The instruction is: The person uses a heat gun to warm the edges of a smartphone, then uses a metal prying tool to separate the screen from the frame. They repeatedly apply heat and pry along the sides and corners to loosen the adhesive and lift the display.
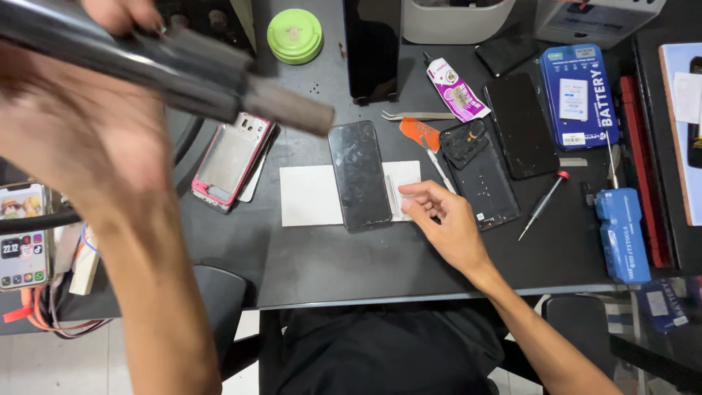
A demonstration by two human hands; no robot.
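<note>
My left hand point(80, 139) is raised close to the camera and blurred, fingers wrapped around a long dark tool barrel point(190, 73) that points right over the desk. My right hand point(442, 219) rests on the black desk point(351, 263), fingertips touching the right edge of a white paper sheet point(311, 194). A black phone point(358, 175) lies face up on that sheet just left of the fingers. A phone back frame point(479, 172) with a camera part lies right of the hand.
A pink phone case point(230, 157) lies at left, a green round lid point(294, 35) at the back. Tweezers point(417, 115), a glue tube point(453, 89), an orange pry tool point(420, 133), a red-tipped screwdriver point(542, 205), a blue battery box point(579, 95) and a lit phone point(23, 238) lie around.
</note>
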